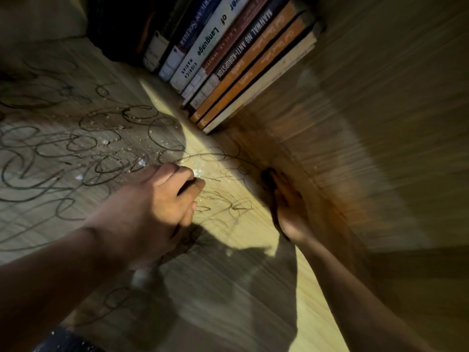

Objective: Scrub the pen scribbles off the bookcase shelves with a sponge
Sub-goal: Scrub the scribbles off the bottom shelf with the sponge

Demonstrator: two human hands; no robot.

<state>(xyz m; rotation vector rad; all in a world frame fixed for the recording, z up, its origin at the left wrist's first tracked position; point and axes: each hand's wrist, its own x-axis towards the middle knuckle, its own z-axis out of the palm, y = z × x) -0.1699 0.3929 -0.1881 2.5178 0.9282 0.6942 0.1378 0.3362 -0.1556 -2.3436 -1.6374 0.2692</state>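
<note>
The wooden shelf is covered in looping black pen scribbles, with wet specks among them. My left hand rests on the shelf at mid-frame with its fingers curled into a loose fist, and nothing shows in it. My right hand is blurred and lies along the corner where the shelf meets the bookcase's right side wall, fingers pointing away from me. A dark blurred patch sits at its fingertips. I cannot tell whether that is the sponge.
A row of books stands at the back of the shelf, against the right side wall. A dark object fills the back left. Strong light falls across the shelf's middle, and my arms cast shadows near the front.
</note>
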